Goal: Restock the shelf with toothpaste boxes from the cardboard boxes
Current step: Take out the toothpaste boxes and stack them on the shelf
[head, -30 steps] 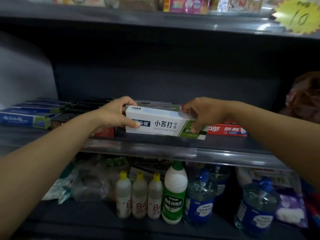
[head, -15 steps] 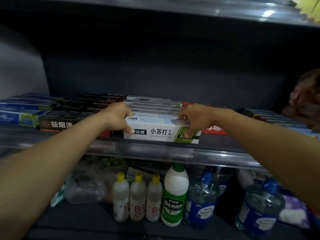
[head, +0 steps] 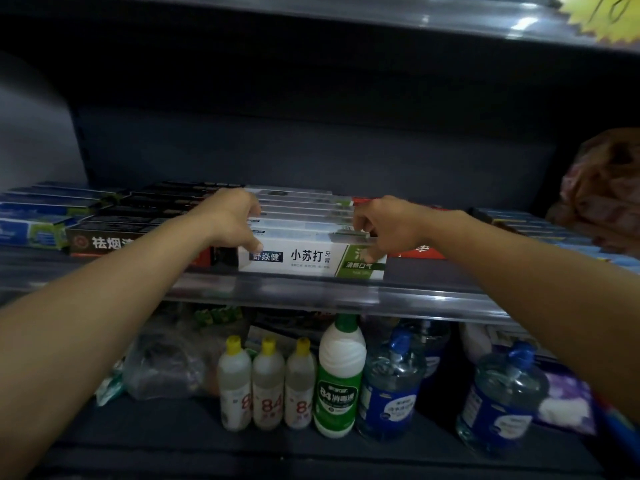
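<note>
Hands held the front toothpaste box (head: 311, 259) at mid-frame: the left hand (head: 233, 220) curled over its left end, the right hand (head: 384, 226) pinching its right end. The white-and-green box sat on the shelf (head: 433, 296), close behind the clear front lip, heading a row of matching boxes (head: 298, 206) running toward the back. A dark box (head: 104, 242) lay just left, a red box (head: 424, 252) just right. The risk, as I judged it: pushing unevenly could skew the box against its neighbours or buckle the row behind, and letting go too near the lip could tip it toward the bottles (head: 268, 382) at lower centre.
</note>
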`<state>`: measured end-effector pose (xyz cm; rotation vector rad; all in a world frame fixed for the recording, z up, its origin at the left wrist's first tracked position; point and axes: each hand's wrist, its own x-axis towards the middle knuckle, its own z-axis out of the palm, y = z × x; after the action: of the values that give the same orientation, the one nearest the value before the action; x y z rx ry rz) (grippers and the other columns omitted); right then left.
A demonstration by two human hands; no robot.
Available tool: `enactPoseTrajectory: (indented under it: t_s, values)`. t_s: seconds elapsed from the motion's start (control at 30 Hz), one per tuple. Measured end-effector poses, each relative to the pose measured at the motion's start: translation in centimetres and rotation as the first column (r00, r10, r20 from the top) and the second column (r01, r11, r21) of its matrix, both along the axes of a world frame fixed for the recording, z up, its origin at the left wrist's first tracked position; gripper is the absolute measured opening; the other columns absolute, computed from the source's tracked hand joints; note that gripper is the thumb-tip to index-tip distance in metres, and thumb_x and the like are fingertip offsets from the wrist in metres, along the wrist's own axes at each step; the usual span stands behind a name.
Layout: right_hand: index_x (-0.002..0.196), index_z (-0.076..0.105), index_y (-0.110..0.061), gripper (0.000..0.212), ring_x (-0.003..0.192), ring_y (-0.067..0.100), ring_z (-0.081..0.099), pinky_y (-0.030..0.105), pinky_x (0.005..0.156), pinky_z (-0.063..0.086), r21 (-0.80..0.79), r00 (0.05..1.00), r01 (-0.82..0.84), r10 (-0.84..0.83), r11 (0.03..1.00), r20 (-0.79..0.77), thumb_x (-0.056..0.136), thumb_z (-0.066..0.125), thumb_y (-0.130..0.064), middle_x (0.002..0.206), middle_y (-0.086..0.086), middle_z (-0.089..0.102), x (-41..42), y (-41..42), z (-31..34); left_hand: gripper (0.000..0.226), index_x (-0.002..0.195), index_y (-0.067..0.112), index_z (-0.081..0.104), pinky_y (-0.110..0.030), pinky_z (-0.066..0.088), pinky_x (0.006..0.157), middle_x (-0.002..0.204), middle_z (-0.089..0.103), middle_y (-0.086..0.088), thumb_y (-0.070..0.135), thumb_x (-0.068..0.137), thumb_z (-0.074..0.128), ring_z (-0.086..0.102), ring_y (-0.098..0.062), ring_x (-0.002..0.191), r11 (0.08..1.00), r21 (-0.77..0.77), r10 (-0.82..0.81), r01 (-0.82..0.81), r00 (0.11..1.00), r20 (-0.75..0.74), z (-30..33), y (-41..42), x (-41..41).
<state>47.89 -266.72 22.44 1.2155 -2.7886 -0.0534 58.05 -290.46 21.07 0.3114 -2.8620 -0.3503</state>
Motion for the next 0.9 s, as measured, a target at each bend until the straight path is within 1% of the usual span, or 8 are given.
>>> enactPoseTrajectory:
  t_s: [0.17,0.23,0.33,0.4,0.53,0.67,0.77,0.9]
  values:
    - [0.123,0.053,-0.013,0.063,0.103,0.023,0.058,0.039,0.088,0.051,-0.065,1.000,-0.008,0.006,0.998,-0.031,0.069,0.083,-0.030,0.115,0.004,0.061,1.6,2.3,0.4,0.074,0.134,0.013,0.051,-0.034,0.042,0.103,0.138,0.053,-0.004,0.029,0.070,0.084,0.050,-0.022,0.125,0.989,-0.041,-0.148,0.145,0.986,-0.076,1.0,4.7,0.9]
    - [0.123,0.053,-0.014,0.065,0.102,0.021,0.058,0.033,0.086,0.049,-0.097,0.999,-0.012,0.008,0.995,-0.045,0.069,0.083,-0.031,0.117,0.002,0.060,2.7,3.7,0.0,0.074,0.134,0.015,0.052,-0.032,0.043,0.101,0.136,0.054,-0.002,0.031,0.069,0.085,0.051,-0.020,0.124,0.972,-0.030,-0.235,0.233,0.969,-0.078,0.4,7.5,1.0]
    - [0.123,0.051,-0.012,0.065,0.102,0.024,0.056,0.035,0.085,0.047,-0.090,0.998,-0.006,0.000,0.996,-0.059,0.069,0.082,-0.032,0.119,0.006,0.058,4.6,6.8,-1.4,0.075,0.133,0.017,0.052,-0.029,0.044,0.097,0.135,0.054,-0.001,0.034,0.068,0.084,0.052,-0.019,0.122,0.934,-0.055,-0.355,0.352,0.934,-0.052,-1.6,11.8,1.0]
    - [0.125,0.050,-0.011,0.068,0.104,0.025,0.054,0.036,0.087,0.046,-0.096,0.998,0.025,-0.030,0.995,-0.046,0.069,0.081,-0.032,0.121,0.007,0.056,6.1,9.4,-3.2,0.076,0.132,0.016,0.052,-0.029,0.045,0.095,0.134,0.055,-0.002,0.037,0.067,0.084,0.053,-0.020,0.120,0.902,-0.066,-0.427,0.426,0.904,-0.001,-3.6,14.7,1.2]
    - [0.126,0.047,-0.016,0.071,0.105,0.023,0.055,0.037,0.088,0.048,-0.075,0.992,0.113,-0.108,0.991,0.060,0.067,0.082,-0.036,0.122,0.003,0.054,9.2,14.7,-7.8,0.067,0.120,0.016,0.056,-0.038,0.050,0.089,0.120,0.059,-0.001,0.040,0.065,0.084,0.057,-0.020,0.105,0.831,-0.029,-0.545,0.555,0.824,0.156,-8.7,19.8,2.0]
    - [0.132,0.043,-0.019,0.077,0.113,0.022,0.052,0.041,0.091,0.048,0.027,0.963,0.199,-0.201,0.980,0.179,0.068,0.080,-0.039,0.129,0.003,0.050,12.6,19.8,-15.5,0.074,0.126,0.014,0.054,-0.038,0.049,0.093,0.125,0.058,-0.003,0.041,0.065,0.084,0.056,-0.021,0.111,0.732,0.032,-0.653,0.680,0.687,0.319,-15.9,25.0,2.7]
    - [0.137,0.037,-0.022,0.078,0.119,0.019,0.047,0.038,0.092,0.047,0.110,0.924,0.269,-0.288,0.957,0.251,0.072,0.077,-0.041,0.133,-0.001,0.044,14.6,22.2,-21.4,0.071,0.129,0.019,0.049,-0.037,0.047,0.095,0.128,0.052,0.000,0.040,0.070,0.081,0.051,-0.019,0.113,0.679,0.065,-0.675,0.731,0.589,0.444,-21.1,27.8,3.2]
    - [0.135,0.039,-0.023,0.065,0.116,0.019,0.048,0.033,0.088,0.044,0.125,0.867,0.316,-0.340,0.941,0.364,0.079,0.070,-0.037,0.132,0.001,0.045,16.7,23.4,-27.2,0.067,0.129,0.024,0.049,-0.034,0.048,0.093,0.127,0.050,0.004,0.033,0.071,0.081,0.051,-0.016,0.112,0.655,0.159,-0.693,0.739,0.504,0.516,-27.0,29.6,3.7]
